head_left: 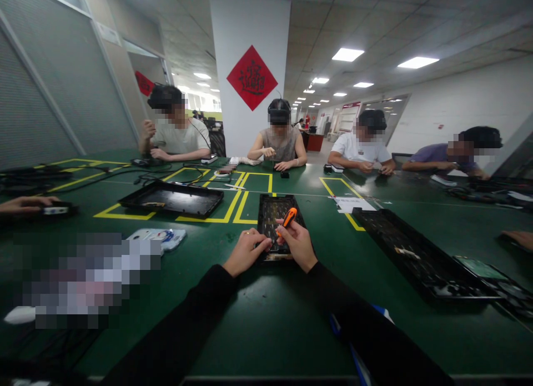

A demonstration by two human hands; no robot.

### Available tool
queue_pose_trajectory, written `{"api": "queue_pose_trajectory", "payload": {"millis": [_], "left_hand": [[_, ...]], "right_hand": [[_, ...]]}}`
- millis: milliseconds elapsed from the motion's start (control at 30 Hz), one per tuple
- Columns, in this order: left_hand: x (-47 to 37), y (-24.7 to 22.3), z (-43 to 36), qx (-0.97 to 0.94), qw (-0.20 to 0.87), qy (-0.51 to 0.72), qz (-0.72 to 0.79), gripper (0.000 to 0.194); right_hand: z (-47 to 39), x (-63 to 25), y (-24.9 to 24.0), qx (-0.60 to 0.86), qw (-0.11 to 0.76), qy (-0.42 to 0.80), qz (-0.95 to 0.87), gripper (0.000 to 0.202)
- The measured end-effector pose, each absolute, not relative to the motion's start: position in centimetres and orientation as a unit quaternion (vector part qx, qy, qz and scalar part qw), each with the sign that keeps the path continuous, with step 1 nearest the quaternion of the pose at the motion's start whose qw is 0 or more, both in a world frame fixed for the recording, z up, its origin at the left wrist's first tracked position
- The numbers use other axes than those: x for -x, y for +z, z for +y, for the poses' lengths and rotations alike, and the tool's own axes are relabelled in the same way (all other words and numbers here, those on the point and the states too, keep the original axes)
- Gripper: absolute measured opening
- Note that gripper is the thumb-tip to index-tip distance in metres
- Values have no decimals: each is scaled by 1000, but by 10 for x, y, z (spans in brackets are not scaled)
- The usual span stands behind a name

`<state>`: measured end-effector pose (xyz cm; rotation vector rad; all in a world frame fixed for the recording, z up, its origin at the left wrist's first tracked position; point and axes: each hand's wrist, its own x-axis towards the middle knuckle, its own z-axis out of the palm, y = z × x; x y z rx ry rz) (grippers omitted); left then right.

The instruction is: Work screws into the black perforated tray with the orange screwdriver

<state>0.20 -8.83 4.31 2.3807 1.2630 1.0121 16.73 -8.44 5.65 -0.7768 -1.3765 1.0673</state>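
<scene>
In front of me on the table lies a shallow black plastic housing [266,211] with ribs and small parts inside. My right hand [300,244] is closed around an orange-and-black screwdriver [288,216], its handle tilted up and its lower end over the housing. The tip is too small to make out. At the near left edge of the same housing, my left hand [246,252] has curled fingers, with the thumb reaching over the rim. Part of the housing is hidden behind both hands.
A wide black tray [175,201] lies ahead left, a long black housing [420,258] right. Left are cables [37,178] and a phone-like item [170,239]. Papers [353,204] lie ahead right. Several people sit across the green table [266,319]; others' hands show at both sides.
</scene>
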Motion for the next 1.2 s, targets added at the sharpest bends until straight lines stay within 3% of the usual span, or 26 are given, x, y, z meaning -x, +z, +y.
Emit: {"api": "queue_pose_trajectory", "payload": {"millis": [1200], "left_hand": [[-2,43,-90,-830,113,333,433,36]], "right_hand": [[-86,-169,60,311,589,472,-578,39]]}}
